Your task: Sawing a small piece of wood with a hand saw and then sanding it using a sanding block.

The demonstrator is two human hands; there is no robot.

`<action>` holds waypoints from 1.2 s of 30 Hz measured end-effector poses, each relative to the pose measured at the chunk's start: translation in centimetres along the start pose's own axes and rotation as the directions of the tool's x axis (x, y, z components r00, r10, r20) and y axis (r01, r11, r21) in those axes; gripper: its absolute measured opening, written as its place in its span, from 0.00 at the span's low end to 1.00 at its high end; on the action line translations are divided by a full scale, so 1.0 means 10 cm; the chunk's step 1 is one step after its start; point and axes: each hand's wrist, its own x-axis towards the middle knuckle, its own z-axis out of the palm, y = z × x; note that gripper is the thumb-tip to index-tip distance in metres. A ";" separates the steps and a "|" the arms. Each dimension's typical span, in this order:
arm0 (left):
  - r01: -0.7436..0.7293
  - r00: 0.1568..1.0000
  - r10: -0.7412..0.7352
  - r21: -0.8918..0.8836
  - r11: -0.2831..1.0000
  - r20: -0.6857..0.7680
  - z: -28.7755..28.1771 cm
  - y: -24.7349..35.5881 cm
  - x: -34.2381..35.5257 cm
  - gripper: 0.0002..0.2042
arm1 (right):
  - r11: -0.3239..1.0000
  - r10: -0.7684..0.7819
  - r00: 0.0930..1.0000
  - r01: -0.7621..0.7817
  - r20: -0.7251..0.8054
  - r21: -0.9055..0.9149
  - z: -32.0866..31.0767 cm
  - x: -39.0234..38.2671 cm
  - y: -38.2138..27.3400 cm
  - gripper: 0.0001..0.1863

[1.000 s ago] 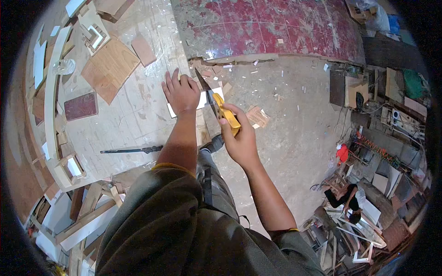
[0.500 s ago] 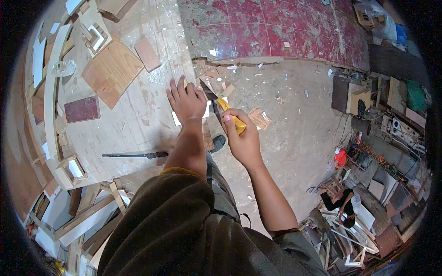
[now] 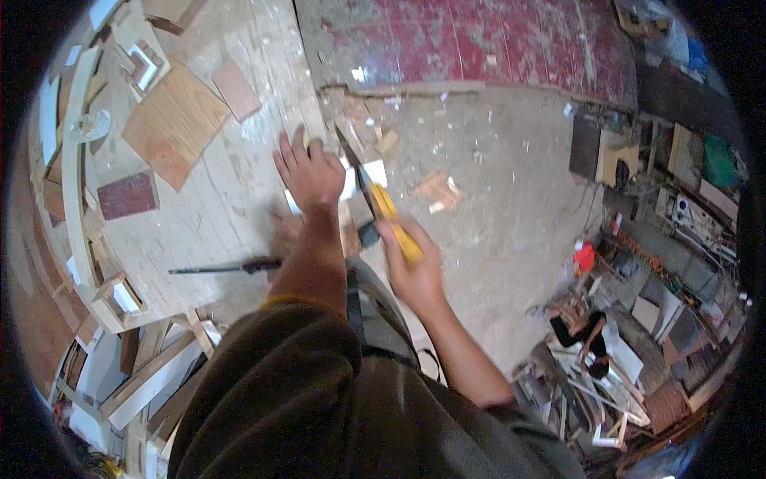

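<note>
A white board (image 3: 374, 172) lies across the edge of the pale wooden worktop (image 3: 231, 199), under my left hand (image 3: 313, 174). That hand rests palm down with bent fingers apart, beside a small yellowish piece partly hidden by them. My right hand (image 3: 415, 263) grips a yellow-handled hand saw (image 3: 381, 195), whose dark blade crosses the white board just right of my left hand and points away from me. A long dark tool (image 3: 211, 268) lies on the worktop behind my left forearm, partly hidden by it.
Plywood pieces (image 3: 174, 124) and a long pale strip (image 3: 78, 176) lie at left. Scraps litter the concrete floor (image 3: 487, 199) below a red tiled step (image 3: 471, 44). Timber offcuts (image 3: 148, 375) are piled lower left. A seated person (image 3: 582, 339) works amid clutter on the right.
My right hand has moved down toward me with the saw since half a second ago, and it is blurred. My left hand stays on the board. The whole view has shifted slightly.
</note>
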 end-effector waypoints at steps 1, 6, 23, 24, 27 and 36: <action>-0.022 1.000 0.022 -0.017 1.000 0.006 -0.04 0.02 -0.03 0.11 | 1.000 -0.009 1.000 0.009 -0.011 0.008 0.09 0.12 0.07 0.07; -0.043 0.999 0.043 0.013 0.999 0.034 0.01 -0.11 -0.06 0.09 | 0.997 -0.058 0.997 0.060 -0.042 0.041 0.09 -0.10 0.20 0.08; -0.088 0.995 0.088 0.009 0.996 0.039 0.11 -0.09 -0.17 0.05 | 0.990 0.077 0.996 -0.080 0.034 0.118 0.00 0.08 0.05 0.06; -0.076 0.997 0.076 0.002 0.997 0.030 0.10 -0.12 -0.19 0.06 | 0.988 0.093 0.995 -0.096 0.031 0.121 -0.01 -0.11 0.08 0.06; -0.050 0.998 0.049 0.017 0.999 0.039 0.02 -0.16 -0.17 0.05 | 0.988 -0.031 0.997 0.041 -0.072 0.147 -0.02 -0.43 0.14 0.05; -0.073 0.997 0.073 0.027 0.997 0.007 0.07 -0.20 -0.18 0.04 | 0.988 -0.141 0.990 0.142 -0.023 0.054 0.02 -0.48 0.24 0.08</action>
